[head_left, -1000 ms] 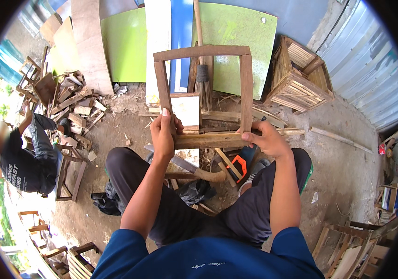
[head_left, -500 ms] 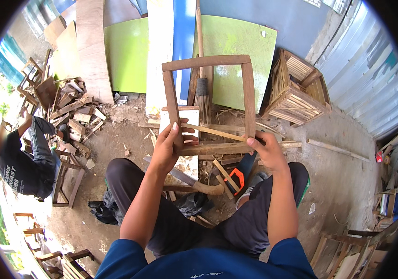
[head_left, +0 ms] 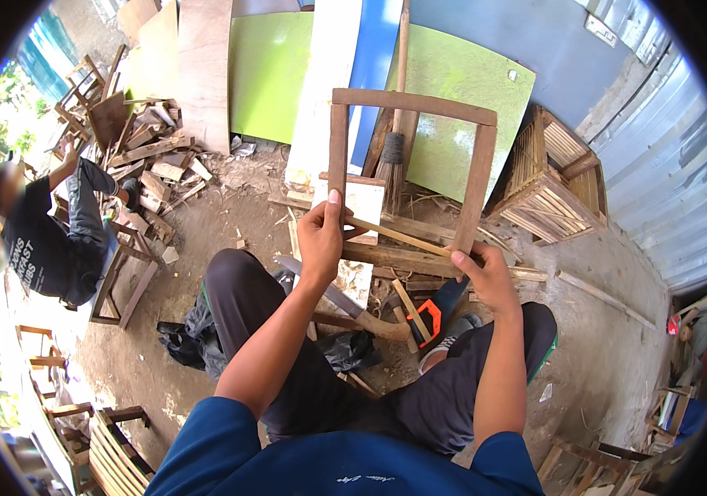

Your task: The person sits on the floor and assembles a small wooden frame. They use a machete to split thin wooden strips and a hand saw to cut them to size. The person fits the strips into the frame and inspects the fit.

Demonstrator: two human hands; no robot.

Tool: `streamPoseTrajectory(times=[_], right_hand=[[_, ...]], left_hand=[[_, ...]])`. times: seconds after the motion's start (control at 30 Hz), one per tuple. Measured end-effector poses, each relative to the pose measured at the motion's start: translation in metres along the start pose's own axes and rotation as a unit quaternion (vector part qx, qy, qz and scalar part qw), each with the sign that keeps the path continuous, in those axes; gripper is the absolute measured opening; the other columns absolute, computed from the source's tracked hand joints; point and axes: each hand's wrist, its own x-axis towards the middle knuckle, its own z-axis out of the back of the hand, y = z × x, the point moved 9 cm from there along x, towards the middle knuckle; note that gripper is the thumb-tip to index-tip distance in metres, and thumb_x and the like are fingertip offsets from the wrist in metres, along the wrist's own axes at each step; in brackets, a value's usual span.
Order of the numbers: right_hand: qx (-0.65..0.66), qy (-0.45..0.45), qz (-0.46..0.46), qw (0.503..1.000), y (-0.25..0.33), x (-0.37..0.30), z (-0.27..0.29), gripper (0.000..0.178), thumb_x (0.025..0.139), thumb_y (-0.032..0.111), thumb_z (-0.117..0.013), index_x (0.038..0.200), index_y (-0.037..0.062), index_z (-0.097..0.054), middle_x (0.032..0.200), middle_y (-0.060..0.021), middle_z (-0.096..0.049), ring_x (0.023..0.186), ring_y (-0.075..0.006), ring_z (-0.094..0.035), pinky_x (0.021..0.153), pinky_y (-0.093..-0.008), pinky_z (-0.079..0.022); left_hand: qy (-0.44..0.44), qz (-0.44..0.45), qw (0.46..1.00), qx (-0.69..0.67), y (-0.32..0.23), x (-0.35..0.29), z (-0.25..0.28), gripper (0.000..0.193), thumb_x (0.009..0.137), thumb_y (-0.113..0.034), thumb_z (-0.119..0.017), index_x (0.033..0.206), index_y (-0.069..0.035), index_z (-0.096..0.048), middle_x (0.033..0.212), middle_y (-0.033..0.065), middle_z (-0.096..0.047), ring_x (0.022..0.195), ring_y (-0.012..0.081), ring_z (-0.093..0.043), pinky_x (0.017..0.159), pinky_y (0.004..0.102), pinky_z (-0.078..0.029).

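Our left and right fingers (head_left: 334,207) clamped a brown rectangular wooden frame (head_left: 415,101) (part-hiding a grey-bound straw broom (head_left: 392,157) at one o'clock).

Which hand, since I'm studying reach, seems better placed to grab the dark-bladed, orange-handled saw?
Probably the right hand, nearer the saw than the left hand, though both hold the brown rectangular wooden frame.

1 fisheye view, downward from head height

A brown four-sided wooden frame (head_left: 415,101) is held aloft, slightly tilted.
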Motion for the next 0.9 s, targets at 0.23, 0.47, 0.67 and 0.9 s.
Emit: streamPoseTrajectory(times=[0.23,0.47,0.67,0.9], right_hand=[[-0.059,0.055,-0.039,0.996,0.001,-0.003,-0.011,0.037,0.089,0.026,-0.083,0.11,-0.003,-0.073,0.081,-0.0025,-0.068,0.063,-0.0087,-0.057,0.056,-0.0263,-0.046],[-0.035,0.01,-0.032,0.999,0.001,-0.005,-0.022,0.035,0.088,0.017,-0.082,0.112,-0.0059,-0.07,0.08,-0.0051,-0.066,0.062,-0.0101,-0.06,0.054,-0.0258,-0.05],[-0.197,-0.079,0.162,0.964,0.035,-0.004,-0.007,0.04,0.079,0.006,-0.082,0.117,0.002,-0.069,0.102,-0.0119,-0.07,0.085,-0.0237,-0.065,0.075,-0.0352,-0.053],[-0.396,-0.107,0.355,0.84,0.071,-0.031,-0.009,0.051,0.068,-0.002,-0.086,0.116,0.0047,-0.07,0.118,-0.0126,-0.068,0.099,-0.0344,-0.062,0.086,-0.0435,-0.051]], left_hand=[[-0.038,-0.02,0.996,0.083,-0.009,-0.006,0.006,0.058,0.109,-0.041,-0.05,0.075,0.004,-0.062,0.058,-0.0013,-0.05,0.057,0.0089,-0.049,0.055,0.0285,-0.04],[-0.026,0.002,0.987,0.156,0.0,0.008,0.02,0.061,0.109,-0.048,-0.043,0.087,0.003,-0.068,0.07,0.0093,-0.068,0.065,0.0146,-0.061,0.067,0.0306,-0.049],[0.09,0.228,0.956,-0.159,0.035,0.012,-0.001,0.092,0.101,-0.077,-0.021,0.131,0.001,-0.06,0.129,0.021,-0.063,0.123,0.0318,-0.057,0.107,0.0584,-0.043],[0.175,0.319,0.904,-0.225,0.017,-0.005,-0.009,0.043,0.111,-0.026,-0.043,0.135,0.009,-0.045,0.142,0.0322,-0.048,0.122,0.0413,-0.061,0.11,0.0553,-0.052]])
